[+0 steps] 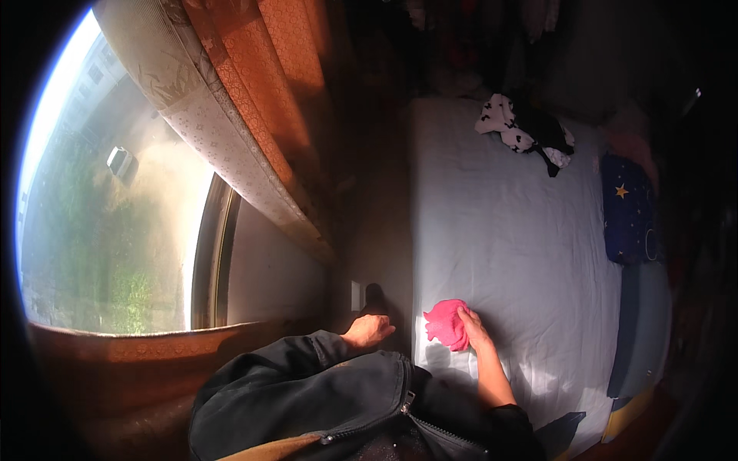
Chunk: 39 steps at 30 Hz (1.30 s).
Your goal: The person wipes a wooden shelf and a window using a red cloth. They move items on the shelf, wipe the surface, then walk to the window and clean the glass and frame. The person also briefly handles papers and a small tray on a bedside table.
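Note:
A crumpled pink cloth [447, 324] is in my right hand [475, 329], gripped between thumb and fingers over the near left part of a bed. Pale sheeting [507, 242] covers the mattress and lies in light wrinkles. My left hand [367, 332] is curled in front of my dark zipped jacket, left of the bed's edge; nothing shows in it. Near the bed's far end lies a bunched black and white patterned garment [513, 132], apart from both hands.
A dark blue pillow with stars [628, 210] and a folded blue-grey cloth [643, 322] line the bed's right side. Orange curtains [271, 86] and a patterned sheer curtain [213, 150] hang by a bright window at left. Dark floor [380, 230] runs between window wall and bed.

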Each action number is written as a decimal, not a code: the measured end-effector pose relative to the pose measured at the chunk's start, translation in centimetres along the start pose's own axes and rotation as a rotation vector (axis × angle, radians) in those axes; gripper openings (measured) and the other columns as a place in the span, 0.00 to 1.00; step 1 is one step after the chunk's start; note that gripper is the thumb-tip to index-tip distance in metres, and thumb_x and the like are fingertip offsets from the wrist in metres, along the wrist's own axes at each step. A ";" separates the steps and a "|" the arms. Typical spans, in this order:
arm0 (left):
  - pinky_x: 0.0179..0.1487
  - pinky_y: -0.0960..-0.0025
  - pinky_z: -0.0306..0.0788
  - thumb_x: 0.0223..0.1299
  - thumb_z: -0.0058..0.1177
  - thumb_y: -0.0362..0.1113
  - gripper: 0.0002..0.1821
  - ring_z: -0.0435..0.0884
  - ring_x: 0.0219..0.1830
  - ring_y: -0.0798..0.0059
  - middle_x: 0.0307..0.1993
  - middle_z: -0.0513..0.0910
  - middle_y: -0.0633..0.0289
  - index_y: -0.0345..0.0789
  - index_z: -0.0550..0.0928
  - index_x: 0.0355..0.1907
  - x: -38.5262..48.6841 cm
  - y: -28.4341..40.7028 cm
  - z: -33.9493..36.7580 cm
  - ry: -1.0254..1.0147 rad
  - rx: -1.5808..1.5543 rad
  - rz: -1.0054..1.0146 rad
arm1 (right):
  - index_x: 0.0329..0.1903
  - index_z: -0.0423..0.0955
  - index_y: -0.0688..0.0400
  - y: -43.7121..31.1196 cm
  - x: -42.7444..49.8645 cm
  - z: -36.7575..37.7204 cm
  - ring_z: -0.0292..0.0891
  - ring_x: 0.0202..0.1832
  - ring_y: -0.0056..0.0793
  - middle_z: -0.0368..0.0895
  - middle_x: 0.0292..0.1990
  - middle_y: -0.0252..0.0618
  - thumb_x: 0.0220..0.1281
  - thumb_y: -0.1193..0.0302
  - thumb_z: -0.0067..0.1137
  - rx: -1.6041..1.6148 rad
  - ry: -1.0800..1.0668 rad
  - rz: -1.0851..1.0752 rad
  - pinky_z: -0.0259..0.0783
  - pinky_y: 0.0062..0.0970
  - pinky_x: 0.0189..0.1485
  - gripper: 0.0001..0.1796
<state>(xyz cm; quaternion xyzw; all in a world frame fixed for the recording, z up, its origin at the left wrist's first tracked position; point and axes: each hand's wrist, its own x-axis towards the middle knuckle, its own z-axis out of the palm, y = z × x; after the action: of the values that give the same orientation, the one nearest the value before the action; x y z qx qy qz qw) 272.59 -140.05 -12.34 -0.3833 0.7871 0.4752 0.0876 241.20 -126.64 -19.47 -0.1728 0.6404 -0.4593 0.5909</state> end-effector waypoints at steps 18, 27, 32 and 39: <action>0.78 0.46 0.49 0.41 0.80 0.48 0.65 0.49 0.78 0.33 0.76 0.49 0.28 0.27 0.52 0.77 4.9 1.7 -42.9 1.923 0.345 0.175 | 0.53 0.80 0.62 -24.5 32.3 23.7 0.79 0.45 0.18 0.85 0.45 0.30 0.71 0.66 0.61 -0.387 -0.759 -0.129 0.75 0.24 0.51 0.15; 0.74 0.54 0.60 0.59 0.46 0.27 0.31 0.63 0.73 0.42 0.71 0.61 0.32 0.17 0.65 0.66 26.7 5.4 -69.8 1.963 0.445 0.080 | 0.46 0.82 0.64 -46.6 40.8 28.4 0.77 0.40 0.17 0.84 0.38 0.29 0.66 0.69 0.61 -0.697 -0.942 -0.465 0.74 0.23 0.47 0.12; 0.74 0.54 0.60 0.62 0.43 0.29 0.31 0.62 0.73 0.40 0.70 0.62 0.31 0.20 0.63 0.68 35.4 10.8 -77.9 1.753 0.429 0.291 | 0.41 0.81 0.64 -57.0 45.4 30.8 0.72 0.36 0.16 0.80 0.32 0.28 0.63 0.69 0.60 -0.764 -1.022 -0.610 0.71 0.22 0.42 0.11; 0.72 0.51 0.61 0.44 0.59 0.28 0.45 0.62 0.73 0.39 0.70 0.59 0.28 0.19 0.59 0.68 39.4 14.4 -80.1 1.431 0.415 0.646 | 0.53 0.77 0.66 -65.8 51.5 39.6 0.77 0.46 0.21 0.84 0.45 0.35 0.67 0.68 0.62 -0.568 -1.067 -0.693 0.73 0.25 0.53 0.17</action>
<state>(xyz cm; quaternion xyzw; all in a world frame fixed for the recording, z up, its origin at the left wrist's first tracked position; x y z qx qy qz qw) 253.62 -222.18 20.41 -0.3241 0.7964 -0.0386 -0.5091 243.84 -215.32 6.66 -0.7172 0.2657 -0.2885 0.5760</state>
